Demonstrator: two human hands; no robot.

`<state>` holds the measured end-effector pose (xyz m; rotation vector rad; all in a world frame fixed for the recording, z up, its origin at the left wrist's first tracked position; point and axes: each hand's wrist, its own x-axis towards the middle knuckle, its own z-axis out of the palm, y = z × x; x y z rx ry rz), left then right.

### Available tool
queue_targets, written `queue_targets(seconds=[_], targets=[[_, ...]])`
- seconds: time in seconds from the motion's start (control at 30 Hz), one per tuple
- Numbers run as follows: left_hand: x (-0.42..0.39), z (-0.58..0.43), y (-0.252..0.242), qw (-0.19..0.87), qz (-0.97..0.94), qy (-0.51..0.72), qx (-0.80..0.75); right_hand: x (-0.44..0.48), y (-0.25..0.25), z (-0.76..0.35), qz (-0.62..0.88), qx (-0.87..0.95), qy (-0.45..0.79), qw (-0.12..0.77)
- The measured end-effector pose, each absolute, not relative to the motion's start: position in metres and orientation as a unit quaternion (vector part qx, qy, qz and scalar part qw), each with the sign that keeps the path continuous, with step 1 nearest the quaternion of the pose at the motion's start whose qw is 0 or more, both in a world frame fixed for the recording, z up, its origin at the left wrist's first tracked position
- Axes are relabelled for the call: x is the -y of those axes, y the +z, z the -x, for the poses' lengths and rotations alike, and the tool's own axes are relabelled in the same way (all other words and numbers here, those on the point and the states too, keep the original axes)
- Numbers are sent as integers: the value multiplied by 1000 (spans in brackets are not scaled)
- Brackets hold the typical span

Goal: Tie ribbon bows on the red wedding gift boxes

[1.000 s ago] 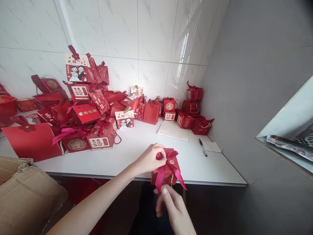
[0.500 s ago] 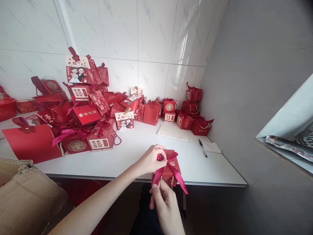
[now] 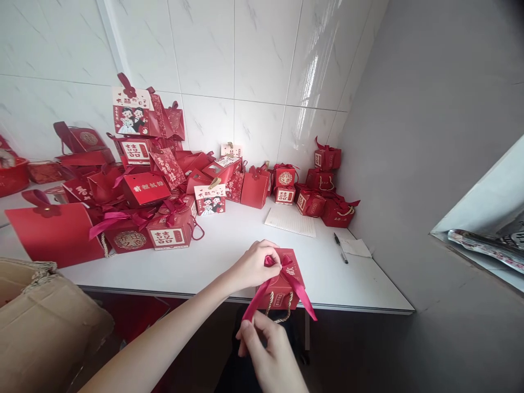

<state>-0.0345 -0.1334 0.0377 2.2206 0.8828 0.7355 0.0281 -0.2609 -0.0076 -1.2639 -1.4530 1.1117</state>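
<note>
A small red gift box with gold characters sits at the front edge of the white table. A crimson ribbon is looped into a bow on its lid, with one tail hanging over the right side. My left hand is closed on the bow's loop near the knot. Lower down, in front of the box, my right hand pinches the end of the other ribbon tail, which is stretched taut towards me. A twisted gold cord handle hangs from the front of the box.
Red gift boxes and bags are heaped on the left of the table. Several more boxes stand at the back right, beside lined paper and a pen. A cardboard box is at lower left.
My right hand has drawn the ribbon tail down and to the left, showing more of the box front and the cord. My left hand stays at the bow.
</note>
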Motion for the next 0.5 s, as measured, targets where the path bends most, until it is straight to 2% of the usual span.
queue_targets(seconds=[0.1, 0.23, 0.3, 0.5], targets=[[131, 34, 35, 314, -843, 284, -331, 264, 12, -55, 545, 621, 413, 383], [131, 34, 35, 311, -847, 286, -322, 250, 42, -98, 631, 580, 263, 444], [131, 35, 36, 313, -848, 280, -324, 231, 51, -113, 655, 581, 200, 439], [132, 35, 35, 311, -847, 281, -327, 179, 47, -123, 699, 630, 128, 312]])
